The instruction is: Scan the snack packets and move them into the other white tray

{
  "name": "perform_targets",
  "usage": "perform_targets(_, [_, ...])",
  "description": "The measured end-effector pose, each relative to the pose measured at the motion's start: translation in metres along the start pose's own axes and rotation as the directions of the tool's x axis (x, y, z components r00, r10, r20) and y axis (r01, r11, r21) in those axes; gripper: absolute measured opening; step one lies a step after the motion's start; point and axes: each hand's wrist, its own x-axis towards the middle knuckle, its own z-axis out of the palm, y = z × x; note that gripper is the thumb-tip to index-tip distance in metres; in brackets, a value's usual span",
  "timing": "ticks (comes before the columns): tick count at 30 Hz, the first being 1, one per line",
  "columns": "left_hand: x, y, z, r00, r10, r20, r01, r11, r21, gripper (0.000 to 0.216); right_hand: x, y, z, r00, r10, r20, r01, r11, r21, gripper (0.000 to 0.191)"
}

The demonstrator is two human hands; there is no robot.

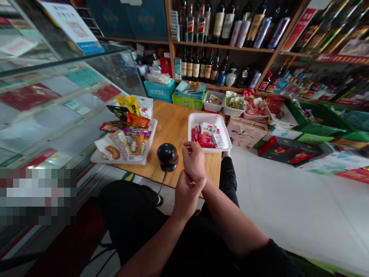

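My left hand (pixel 186 195) meets my right hand (pixel 194 158) at the wrist, apparently resting; I cannot tell finger closure. White tray (pixel 226 134), 1 o'clock: presumably placed for reach.

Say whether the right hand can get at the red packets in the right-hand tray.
Probably yes: the right hand is close by the open-topped white tray, and the red packets are partly exposed. The left hand lies against the right wrist, which might hinder it.
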Motion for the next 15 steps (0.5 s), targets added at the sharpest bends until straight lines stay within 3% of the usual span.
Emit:
perform_targets(3, [0.004, -0.002, -0.014, 0.999, -0.002, -0.046, -0.001, 0.998, -0.06, 0.041, -0.007, -0.008, 0.008, 0.997, -0.023, 0.075, 0.024, 1.0, -0.008, 0.019])
perform_targets(9, [0.006, 0.006, -0.053, 0.984, 0.1, -0.145, -0.122, 0.981, -0.151, 0.031, -0.009, -0.023, 0.034, 0.97, -0.05, 0.239, 0.044, 0.999, 0.027, 0.017])
perform_targets(12, [0.018, 0.005, -0.089, 0.956, 0.133, -0.262, -0.157, 0.985, -0.075, 0.031, -0.006, -0.034, 0.052, 0.938, -0.106, 0.33, 0.082, 0.993, 0.088, 0.017])
perform_targets(15, [0.043, 0.001, -0.137, 0.906, 0.204, -0.371, -0.225, 0.974, -0.014, 0.026, 0.0, -0.046, 0.075, 0.882, -0.165, 0.442, 0.123, 0.985, 0.122, 0.018])
